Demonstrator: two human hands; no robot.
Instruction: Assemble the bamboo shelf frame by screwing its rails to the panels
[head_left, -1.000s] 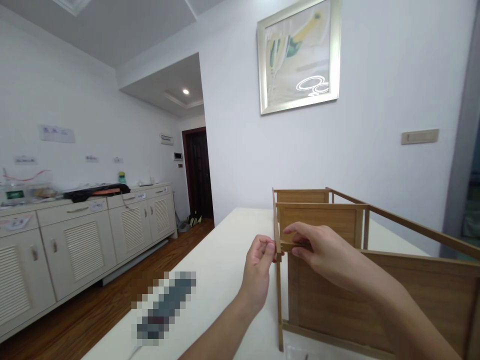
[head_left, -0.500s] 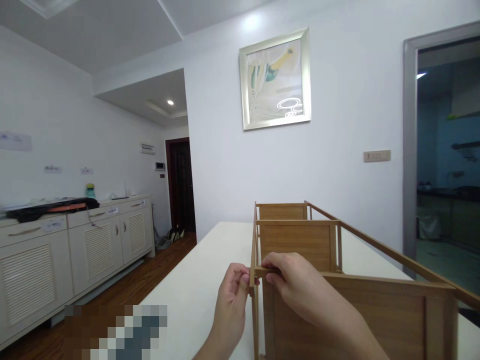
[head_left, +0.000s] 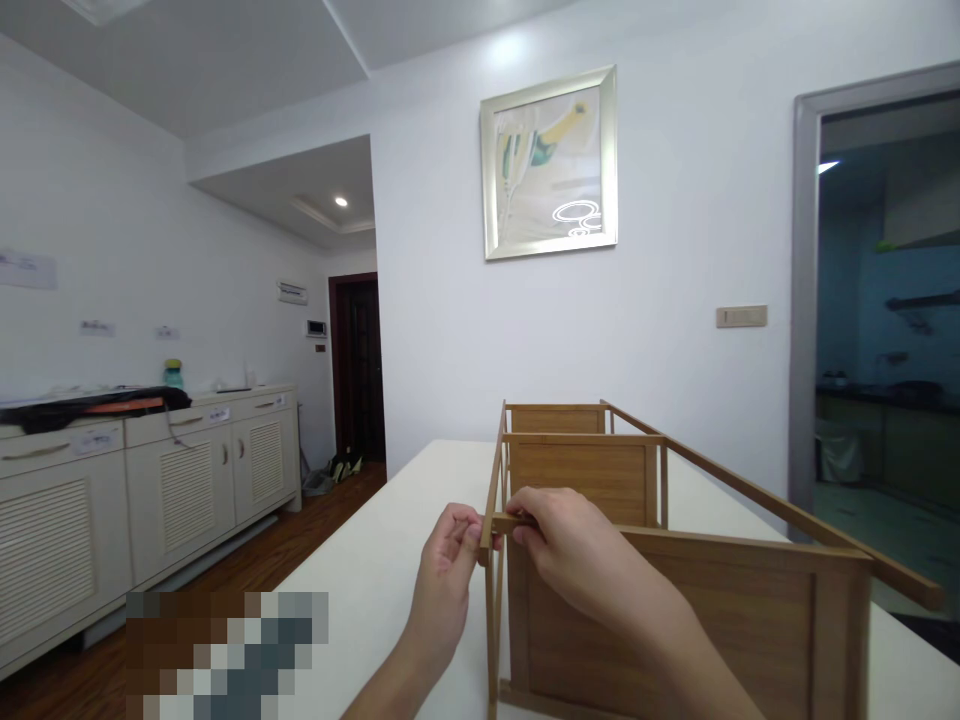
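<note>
A brown wooden shelf rack lies on its side, its panels standing upright one behind another. My left hand has its fingertips closed on the near end of the long left rail. Against that rail's corner, my right hand grips the top edge of the nearest panel between thumb and fingers. Whether a small part sits between the left fingertips is hidden. Along the other side runs a long right rail, which neither hand touches.
Under the rack is a white table. White louvred cabinets line the left wall, with a black item and a green-lidded bottle on top. A framed picture hangs ahead; a doorway opens at right.
The view has shifted slightly, so the rack and both hands appear a little higher and further left. Both hands keep the same grip at the corner.
</note>
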